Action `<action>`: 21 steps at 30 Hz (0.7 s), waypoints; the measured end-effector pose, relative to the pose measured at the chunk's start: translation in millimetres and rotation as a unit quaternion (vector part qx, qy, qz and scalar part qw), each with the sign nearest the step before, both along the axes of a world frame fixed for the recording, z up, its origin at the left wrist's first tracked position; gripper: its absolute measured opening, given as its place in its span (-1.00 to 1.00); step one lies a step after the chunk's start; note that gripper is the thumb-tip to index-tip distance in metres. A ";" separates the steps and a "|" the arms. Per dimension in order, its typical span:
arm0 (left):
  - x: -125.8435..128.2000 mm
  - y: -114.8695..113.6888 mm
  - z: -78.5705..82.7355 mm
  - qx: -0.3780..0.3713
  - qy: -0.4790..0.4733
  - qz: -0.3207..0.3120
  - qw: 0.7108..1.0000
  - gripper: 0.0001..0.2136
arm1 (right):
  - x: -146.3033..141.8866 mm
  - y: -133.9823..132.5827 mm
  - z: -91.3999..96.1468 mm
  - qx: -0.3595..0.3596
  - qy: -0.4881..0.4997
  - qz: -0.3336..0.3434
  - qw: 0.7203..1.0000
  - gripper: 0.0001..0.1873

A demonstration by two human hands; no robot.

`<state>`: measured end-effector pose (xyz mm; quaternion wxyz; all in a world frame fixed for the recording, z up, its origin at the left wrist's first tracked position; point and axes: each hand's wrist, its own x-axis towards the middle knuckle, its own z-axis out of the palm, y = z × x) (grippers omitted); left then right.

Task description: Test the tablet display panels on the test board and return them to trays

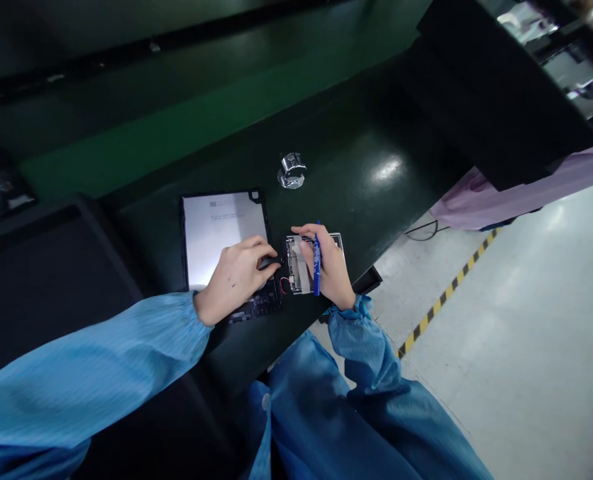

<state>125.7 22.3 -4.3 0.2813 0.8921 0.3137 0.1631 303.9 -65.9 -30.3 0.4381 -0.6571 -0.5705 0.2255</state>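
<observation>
Dark bench, two hands at work. Landmark: a black-framed tablet housing (221, 239) with a pale silver inner sheet, its long axis running roughly up and down the view, away from the person, a notched corner at the far right.

Left hand (236, 277) lies at the housing's near end, fingers curved over a dark circuit board (259, 303); whether it grips anything, cannot tell. Right hand (330, 267), just right of the housing, is closed around a blue marker pen (317, 267), tip down beside a silver-shielded board (296, 265).

Risks: pen tip could scratch or mark the shielding; a looped red wire (284, 285) between the boards could snag or tug loose under a careless shift; the silver-shielded board sits near the bench edge (349, 270), so a nudge could send it over.
</observation>
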 end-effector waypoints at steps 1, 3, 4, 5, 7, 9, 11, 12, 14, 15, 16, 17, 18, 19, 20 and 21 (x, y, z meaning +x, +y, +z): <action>0.1 0.0 -0.6 -0.003 -0.001 -0.001 1.000 -0.97 | 0.6 0.0 -0.3 0.000 0.000 0.001 1.000 -0.77; 0.2 0.1 -1.8 -0.013 -0.010 -0.004 1.000 -0.97 | 1.3 -0.1 -0.7 0.000 -0.001 0.000 1.000 -0.78; 0.2 0.2 -2.3 -0.016 -0.017 -0.005 1.000 -0.97 | 1.4 -0.2 -0.6 0.000 -0.002 -0.001 1.000 -0.78; 0.1 0.2 -2.7 -0.019 -0.024 -0.007 1.000 -0.97 | 1.4 -0.2 -0.4 0.001 -0.003 -0.001 1.000 -0.78; -0.2 0.0 -3.1 -0.019 -0.039 -0.010 0.999 -0.96 | 1.4 -0.1 0.0 0.001 -0.003 0.000 1.000 -0.79; -0.6 -0.4 -2.8 -0.021 -0.049 -0.013 0.999 -0.95 | 1.6 0.1 -0.1 0.001 -0.007 0.001 1.000 -0.79; -0.9 -1.2 -1.9 -0.022 -0.055 -0.016 0.998 -0.94 | 1.9 0.4 -0.5 0.002 -0.012 0.000 1.000 -0.79; -1.1 -1.7 -1.3 -0.021 -0.058 -0.017 0.998 -0.93 | 2.1 0.6 -0.8 0.003 -0.012 0.001 1.000 -0.79; -1.3 -2.6 -0.4 -0.020 -0.066 -0.016 0.997 -0.91 | 2.1 1.0 -1.0 0.009 -0.009 0.002 1.000 -0.80; -1.3 -3.0 -0.1 -0.020 -0.070 -0.016 0.997 -0.91 | 2.0 1.1 -0.8 0.011 -0.008 0.002 1.000 -0.80; -1.2 -3.3 0.0 -0.019 -0.071 -0.015 0.997 -0.91 | 1.8 1.2 -0.5 0.013 -0.010 0.002 1.000 -0.80; -1.0 -3.4 -0.1 -0.019 -0.071 -0.015 0.997 -0.91 | 1.6 1.3 -0.1 0.014 -0.013 0.002 1.000 -0.80; -0.6 -3.4 -0.4 -0.019 -0.067 -0.016 0.997 -0.92 | 1.4 1.4 0.4 0.014 -0.017 0.003 1.000 -0.80; -0.2 -3.2 -0.8 -0.018 -0.061 -0.017 0.998 -0.92 | 1.1 1.5 0.7 0.014 -0.020 0.002 1.000 -0.81; 0.2 -3.0 -1.3 -0.017 -0.056 -0.019 0.998 -0.93 | 1.0 1.6 1.0 0.014 -0.021 0.001 1.000 -0.81; 0.6 -2.7 -1.8 -0.015 -0.050 -0.019 0.998 -0.94 | 0.9 1.7 1.1 0.013 -0.022 0.001 1.000 -0.81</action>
